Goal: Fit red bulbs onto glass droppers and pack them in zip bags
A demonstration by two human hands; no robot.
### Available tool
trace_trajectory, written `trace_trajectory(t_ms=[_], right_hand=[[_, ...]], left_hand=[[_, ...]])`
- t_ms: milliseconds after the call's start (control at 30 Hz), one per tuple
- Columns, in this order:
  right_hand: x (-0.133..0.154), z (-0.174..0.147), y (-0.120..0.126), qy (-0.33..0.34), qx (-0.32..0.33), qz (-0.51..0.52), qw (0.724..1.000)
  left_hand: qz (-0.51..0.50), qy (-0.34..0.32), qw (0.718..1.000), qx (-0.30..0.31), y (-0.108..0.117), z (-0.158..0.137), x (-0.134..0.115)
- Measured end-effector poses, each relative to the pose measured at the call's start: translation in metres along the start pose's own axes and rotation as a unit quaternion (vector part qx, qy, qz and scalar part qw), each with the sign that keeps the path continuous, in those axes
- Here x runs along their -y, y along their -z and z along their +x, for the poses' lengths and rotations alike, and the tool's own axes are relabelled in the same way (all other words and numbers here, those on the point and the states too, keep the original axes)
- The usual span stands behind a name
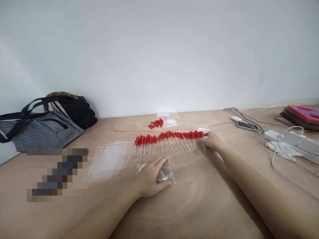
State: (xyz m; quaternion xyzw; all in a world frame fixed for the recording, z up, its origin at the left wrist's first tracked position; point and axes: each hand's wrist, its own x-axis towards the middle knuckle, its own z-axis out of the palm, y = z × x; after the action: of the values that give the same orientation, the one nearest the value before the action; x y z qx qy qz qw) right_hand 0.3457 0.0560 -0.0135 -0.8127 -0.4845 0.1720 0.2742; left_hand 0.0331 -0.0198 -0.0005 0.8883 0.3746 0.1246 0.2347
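My left hand [152, 177] lies over a small clear zip bag [164, 172] with a red seal line, fingers and thumb spread apart. Beyond it, droppers with red rubber bulbs [169, 134] and clear tubes lie side by side in a long row, bulbs toward the wall. At the row's right end, my right hand [211, 141] has its thumb and forefinger around the last dropper [201, 134]; its other fingers are partly hidden. Flat zip bags [109, 159] are fanned out left of the row. Loose red bulbs [156, 123] lie behind it, beside clear tubes [170, 122] on a bag.
A striped bag [47, 129] and a black bag [77, 113] stand at the left, near a blurred-out patch [58, 174]. On the right are white power strips [294, 138], cables, a dark handheld device [246, 126] and stacked coloured sheets [302, 114]. A wall closes the back.
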Motion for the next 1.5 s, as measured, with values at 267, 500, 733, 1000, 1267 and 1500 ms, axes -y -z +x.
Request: trace_trajectory(t_ms=[267, 500, 733, 1000, 1267, 1500], right_hand=[[-0.001, 0.002, 0.001, -0.028, 0.028, 0.100, 0.994], [0.011, -0.015, 0.012, -0.025, 0.140, 0.278, 0.950], [0.041, -0.085, -0.015, -0.044, 0.267, 0.434, 0.859], [0.050, -0.105, -0.037, -0.079, 0.278, 0.540, 0.790], [0.053, -0.107, -0.039, -0.078, 0.246, 0.567, 0.782], [0.065, -0.128, -0.045, -0.120, 0.263, 0.567, 0.771]], left_hand=[[-0.003, -0.004, 1.000, -0.001, -0.001, 0.001, 0.002], [-0.008, 0.007, 1.000, -0.004, 0.001, 0.001, -0.002], [-0.003, 0.013, 1.000, -0.003, 0.001, 0.001, -0.003], [-0.003, 0.007, 1.000, -0.011, 0.000, 0.001, -0.003], [0.003, 0.013, 1.000, -0.005, 0.000, 0.001, -0.004], [0.021, 0.006, 1.000, -0.002, -0.002, 0.002, -0.001]])
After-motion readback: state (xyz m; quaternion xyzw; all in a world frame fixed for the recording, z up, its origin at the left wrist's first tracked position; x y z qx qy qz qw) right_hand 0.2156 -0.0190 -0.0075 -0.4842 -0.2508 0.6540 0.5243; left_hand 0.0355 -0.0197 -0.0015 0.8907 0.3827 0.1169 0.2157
